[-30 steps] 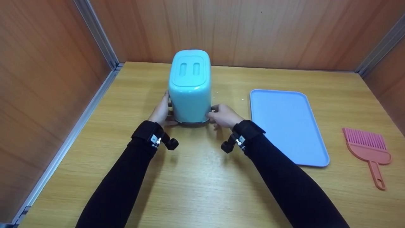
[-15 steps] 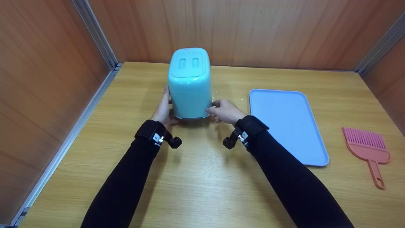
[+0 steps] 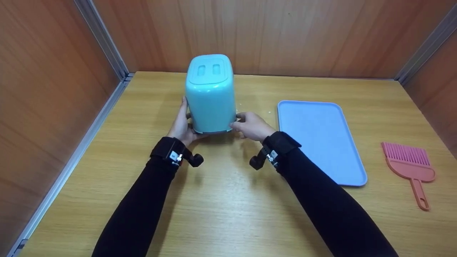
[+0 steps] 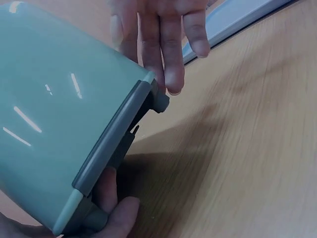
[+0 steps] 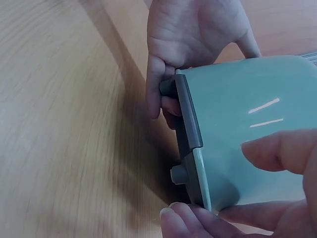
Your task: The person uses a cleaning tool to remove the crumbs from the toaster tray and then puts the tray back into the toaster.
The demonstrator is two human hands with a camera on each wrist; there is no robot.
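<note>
A teal toaster (image 3: 210,100) with two slots on top and a grey base (image 4: 111,141) stands at the back left of the table. My left hand (image 3: 181,125) grips its lower left side and my right hand (image 3: 250,126) grips its lower right corner. The wrist views show the base (image 5: 188,114) tipped off the wood, with its small round feet in the air. Fingers curl under the base edge and a thumb lies on the teal side. The far side of the toaster is hidden.
A light blue tray (image 3: 319,139) lies flat to the right of the toaster. A pink brush (image 3: 410,167) lies near the table's right edge. Wood-panel walls close in the left, back and right sides, and a metal rail (image 3: 89,132) runs along the left.
The toaster and both hands have shifted slightly away from me and to the left, and the base's near edge sits higher. Both holds are unchanged.
</note>
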